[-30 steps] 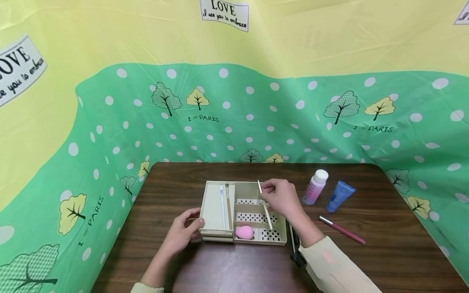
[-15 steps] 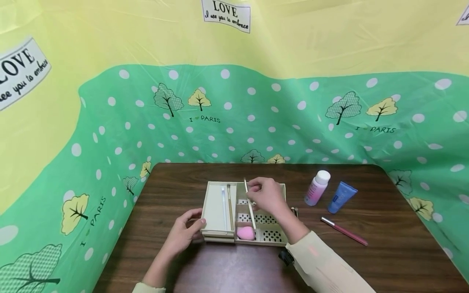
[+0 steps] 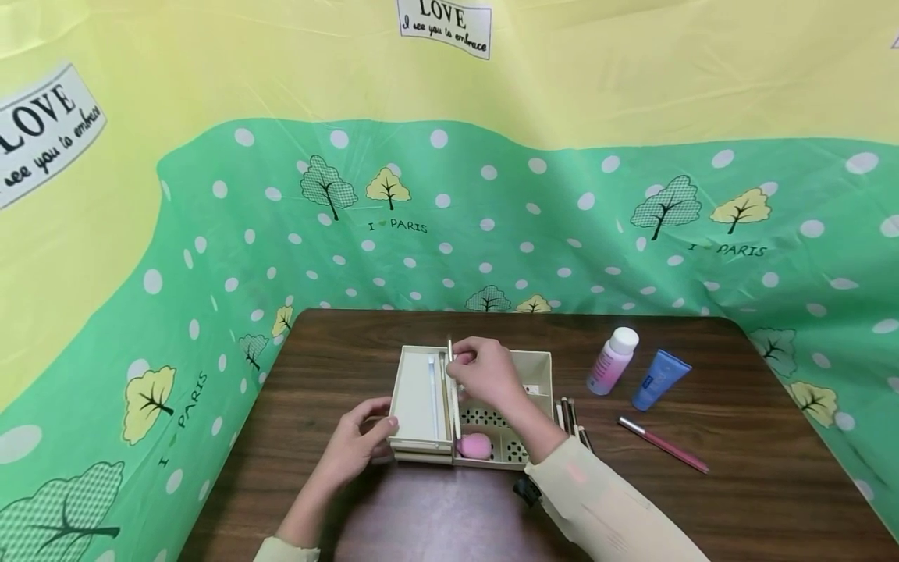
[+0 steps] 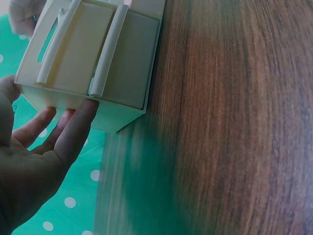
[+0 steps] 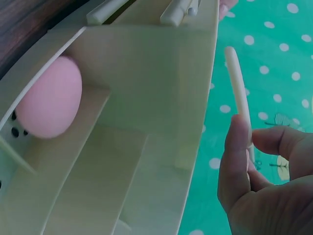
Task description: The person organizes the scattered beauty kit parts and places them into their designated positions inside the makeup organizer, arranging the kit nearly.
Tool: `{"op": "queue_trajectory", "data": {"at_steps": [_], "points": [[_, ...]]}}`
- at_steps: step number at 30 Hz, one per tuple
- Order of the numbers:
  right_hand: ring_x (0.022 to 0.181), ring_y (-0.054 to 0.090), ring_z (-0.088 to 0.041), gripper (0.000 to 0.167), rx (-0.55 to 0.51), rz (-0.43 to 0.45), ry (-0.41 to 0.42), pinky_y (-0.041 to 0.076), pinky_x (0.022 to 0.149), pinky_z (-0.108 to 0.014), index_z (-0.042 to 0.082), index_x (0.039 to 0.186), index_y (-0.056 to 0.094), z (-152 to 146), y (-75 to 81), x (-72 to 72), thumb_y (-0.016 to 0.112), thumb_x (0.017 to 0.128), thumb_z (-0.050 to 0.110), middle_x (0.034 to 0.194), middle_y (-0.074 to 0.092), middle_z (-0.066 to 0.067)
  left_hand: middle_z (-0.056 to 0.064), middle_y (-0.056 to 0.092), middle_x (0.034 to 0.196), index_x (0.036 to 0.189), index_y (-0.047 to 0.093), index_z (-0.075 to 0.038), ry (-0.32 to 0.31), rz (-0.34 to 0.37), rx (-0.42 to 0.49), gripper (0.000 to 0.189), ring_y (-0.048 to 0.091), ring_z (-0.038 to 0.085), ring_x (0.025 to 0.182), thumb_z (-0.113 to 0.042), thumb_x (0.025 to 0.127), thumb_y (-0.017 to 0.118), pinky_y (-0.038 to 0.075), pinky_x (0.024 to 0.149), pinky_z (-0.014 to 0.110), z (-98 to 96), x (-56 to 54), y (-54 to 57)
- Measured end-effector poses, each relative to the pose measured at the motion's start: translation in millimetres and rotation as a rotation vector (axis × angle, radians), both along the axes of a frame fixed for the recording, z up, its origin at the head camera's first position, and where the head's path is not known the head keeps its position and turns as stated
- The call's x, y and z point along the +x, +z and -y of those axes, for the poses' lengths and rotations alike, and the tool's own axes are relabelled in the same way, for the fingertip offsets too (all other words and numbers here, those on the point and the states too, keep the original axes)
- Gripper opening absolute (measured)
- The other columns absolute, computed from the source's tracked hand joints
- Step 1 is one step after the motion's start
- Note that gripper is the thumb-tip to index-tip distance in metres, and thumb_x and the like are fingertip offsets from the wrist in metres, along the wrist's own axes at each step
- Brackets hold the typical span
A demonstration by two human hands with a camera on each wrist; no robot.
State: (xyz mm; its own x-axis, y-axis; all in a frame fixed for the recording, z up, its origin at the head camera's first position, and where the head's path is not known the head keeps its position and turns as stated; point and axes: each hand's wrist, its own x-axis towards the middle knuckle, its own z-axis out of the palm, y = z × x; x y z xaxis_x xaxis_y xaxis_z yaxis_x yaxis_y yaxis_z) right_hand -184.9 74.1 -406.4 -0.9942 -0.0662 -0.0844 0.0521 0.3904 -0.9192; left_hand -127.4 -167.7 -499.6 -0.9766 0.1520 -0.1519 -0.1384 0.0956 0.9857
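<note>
In the head view, my right hand (image 3: 485,372) pinches a slim cream-handled makeup brush (image 3: 453,410) between thumb and fingers. The brush stands tilted over the right edge of the organizer's raised left section. Its rounded handle (image 5: 236,81) shows in the right wrist view. Two makeup brushes (image 3: 433,400) lie lengthwise on that section of the cream organizer (image 3: 410,390). My left hand (image 3: 354,445) rests at the organizer's left side. In the left wrist view its fingertips press the side wall below the drawer handles (image 4: 105,54), and the thumb touches the upper edge.
A pink makeup sponge (image 3: 476,446) sits in the front right compartment. Several brushes (image 3: 572,421) lie right of the organizer, partly behind the right arm. Farther right are a pink bottle with white cap (image 3: 613,361), a blue tube (image 3: 660,380) and a red pen-like stick (image 3: 663,445).
My right hand has carried the brush leftward from above the right compartments to beside the two lying brushes. Brushes right of the organizer have come into view. The left hand stays put.
</note>
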Motion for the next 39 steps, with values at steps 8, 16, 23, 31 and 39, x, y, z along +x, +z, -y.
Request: {"op": "queue_trajectory", "data": {"at_steps": [8,16,23,31,39], "points": [[0.053,0.069,-0.025,0.033,-0.052,0.005,0.006,0.063,0.054,-0.041,0.001,0.119,0.067,16.9,-2.6,-3.4,0.067,0.087,0.003,0.094,0.070,-0.011,0.023,0.059,0.123,0.137,0.059,-0.001,0.002,0.000,-0.002,0.042,0.066,0.024,0.100,-0.016,0.099,0.070,0.065,0.077,0.042,-0.6,-0.3,-0.1],[0.055,0.070,-0.026,0.038,-0.047,0.007,0.041,0.063,0.054,-0.040,-0.001,0.123,0.064,27.3,-12.0,-2.9,0.073,0.086,0.000,0.089,0.071,-0.009,0.022,0.060,0.122,0.136,0.060,-0.002,0.008,-0.004,-0.019,0.042,0.067,0.024,0.099,-0.017,0.099,0.070,0.065,0.078,0.045,-1.0,-0.3,0.1],[0.053,0.067,-0.018,0.036,0.073,-0.049,0.040,0.058,0.050,-0.028,-0.003,0.117,0.066,31.5,-20.8,-4.7,0.078,0.083,-0.001,0.079,0.073,-0.006,0.021,0.060,0.122,0.136,0.061,-0.002,0.012,-0.006,-0.023,0.042,0.066,0.023,0.098,-0.018,0.099,0.070,0.065,0.078,0.043,-0.8,0.1,1.1],[0.070,0.058,-0.013,0.023,0.412,-0.248,0.076,0.054,0.066,-0.027,0.004,0.099,0.072,38.7,-27.7,-3.3,0.083,0.079,0.005,0.077,0.063,0.003,0.022,0.061,0.121,0.135,0.061,-0.002,0.014,-0.019,-0.037,0.040,0.066,0.023,0.098,-0.018,0.099,0.070,0.065,0.077,0.041,-0.7,0.8,0.6],[0.073,0.059,-0.012,0.022,0.417,-0.255,0.087,0.056,0.069,-0.027,0.008,0.097,0.072,36.9,-30.9,-4.5,0.085,0.079,0.009,0.080,0.064,0.003,0.024,0.060,0.123,0.137,0.059,0.000,0.003,-0.003,-0.007,0.043,0.067,0.024,0.100,-0.017,0.099,0.069,0.065,0.077,0.041,-2.0,0.8,0.0]]}}
